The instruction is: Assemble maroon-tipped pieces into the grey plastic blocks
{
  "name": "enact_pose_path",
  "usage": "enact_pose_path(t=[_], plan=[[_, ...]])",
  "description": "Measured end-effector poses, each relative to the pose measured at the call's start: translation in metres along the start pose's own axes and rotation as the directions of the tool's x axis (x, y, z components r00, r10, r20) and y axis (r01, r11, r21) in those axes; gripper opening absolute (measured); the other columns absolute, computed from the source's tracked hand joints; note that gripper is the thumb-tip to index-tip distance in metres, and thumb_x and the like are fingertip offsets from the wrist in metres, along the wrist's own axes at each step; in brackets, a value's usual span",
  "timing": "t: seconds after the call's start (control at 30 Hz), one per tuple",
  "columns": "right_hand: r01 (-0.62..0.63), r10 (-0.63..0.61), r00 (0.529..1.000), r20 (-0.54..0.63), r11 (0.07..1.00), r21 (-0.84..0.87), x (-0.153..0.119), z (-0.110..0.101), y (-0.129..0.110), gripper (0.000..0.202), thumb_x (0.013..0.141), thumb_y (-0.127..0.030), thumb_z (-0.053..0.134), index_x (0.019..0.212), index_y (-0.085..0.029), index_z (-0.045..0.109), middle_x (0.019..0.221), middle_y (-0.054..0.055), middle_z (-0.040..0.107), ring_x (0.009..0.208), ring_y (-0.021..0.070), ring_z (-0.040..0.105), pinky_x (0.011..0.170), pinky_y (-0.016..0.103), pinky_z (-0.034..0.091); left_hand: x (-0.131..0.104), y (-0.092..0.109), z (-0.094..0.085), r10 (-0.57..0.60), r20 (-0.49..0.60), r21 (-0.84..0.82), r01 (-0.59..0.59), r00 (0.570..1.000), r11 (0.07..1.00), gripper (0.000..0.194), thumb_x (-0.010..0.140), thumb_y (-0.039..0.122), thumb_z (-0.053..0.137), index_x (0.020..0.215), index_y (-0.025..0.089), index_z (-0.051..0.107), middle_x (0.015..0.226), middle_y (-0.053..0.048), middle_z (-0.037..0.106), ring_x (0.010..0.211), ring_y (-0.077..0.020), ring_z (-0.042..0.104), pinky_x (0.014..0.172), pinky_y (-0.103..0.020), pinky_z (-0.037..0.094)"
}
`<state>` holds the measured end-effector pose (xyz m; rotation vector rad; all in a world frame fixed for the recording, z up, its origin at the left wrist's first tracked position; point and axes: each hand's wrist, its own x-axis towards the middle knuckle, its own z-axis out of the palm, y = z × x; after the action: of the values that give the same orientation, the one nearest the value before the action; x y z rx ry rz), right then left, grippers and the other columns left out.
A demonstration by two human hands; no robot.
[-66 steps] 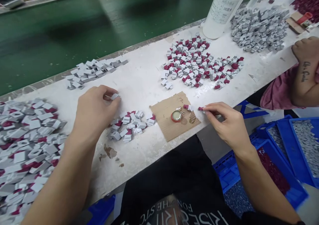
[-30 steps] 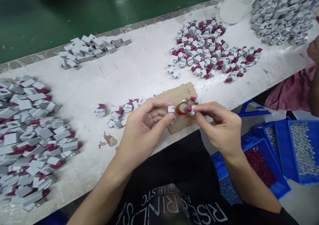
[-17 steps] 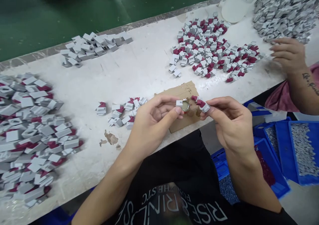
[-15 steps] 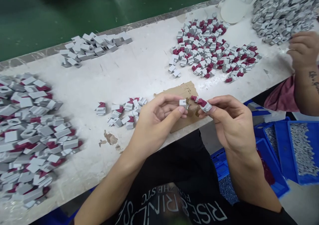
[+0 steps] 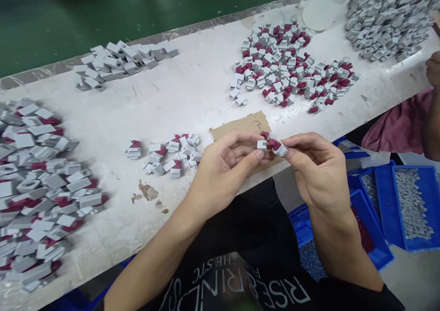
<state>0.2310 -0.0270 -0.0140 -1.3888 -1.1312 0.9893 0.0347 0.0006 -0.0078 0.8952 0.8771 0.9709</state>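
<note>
Between its thumb and fingers, my left hand pinches a small light-grey plastic housing. My right hand grips a grey-and-maroon plastic piece by its grey end. The maroon side of that piece meets the housing, and how far the two fit together is hidden by the fingers. Both parts are above a torn piece of brown cardboard on the white table. Left of my left hand lies a small group of grey-and-maroon pieces.
A large heap of grey-and-maroon parts covers the table's left end. Grey housings lie along the far edge. More mixed parts, a white container and a grey heap stand rightward. Blue bins sit below; a co-worker's arm shows.
My hands have come together, bringing the maroon piece against the grey housing; the metal bits seen at the housing's end are now covered. The co-worker's hand has moved right, mostly out of view.
</note>
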Motion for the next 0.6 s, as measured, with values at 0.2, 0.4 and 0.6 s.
enact_pose_path(t=[0.2,0.4,0.6], plan=[[0.048,-0.047,0.998,0.028,0.999,-0.024,-0.002,0.002,-0.007,0.014,0.096,-0.016,0.087,0.099,-0.029,0.090,0.097,0.001,0.089,0.092,0.0216,0.087,0.084,0.035,0.075,-0.002,0.001,0.000,-0.003,0.029,0.008,0.003,1.000,1.000,0.013,0.102,0.020,0.089,0.113,0.020,0.084,0.111,-0.006,0.092,0.104,-0.0226,0.091,0.099,-0.034,0.077],[0.039,-0.038,0.992,0.122,0.999,-0.006,-0.003,0.002,-0.013,0.020,0.096,-0.010,0.086,0.100,-0.028,0.093,0.098,0.002,0.091,0.093,0.0213,0.088,0.083,0.032,0.076,-0.010,0.003,-0.005,0.058,0.041,0.130,-0.063,0.997,0.989,0.012,0.102,0.020,0.090,0.113,0.020,0.086,0.109,-0.005,0.091,0.103,-0.0210,0.090,0.096,-0.031,0.076],[0.016,-0.040,0.976,0.216,0.993,0.113,-0.009,0.009,-0.010,0.028,0.099,-0.006,0.083,0.107,-0.031,0.094,0.105,0.000,0.092,0.100,0.0181,0.089,0.091,0.028,0.074,-0.021,0.007,-0.009,0.135,0.040,0.317,-0.141,0.990,0.938,0.011,0.109,0.021,0.082,0.119,0.025,0.084,0.114,-0.002,0.088,0.106,-0.0187,0.088,0.099,-0.030,0.073]])
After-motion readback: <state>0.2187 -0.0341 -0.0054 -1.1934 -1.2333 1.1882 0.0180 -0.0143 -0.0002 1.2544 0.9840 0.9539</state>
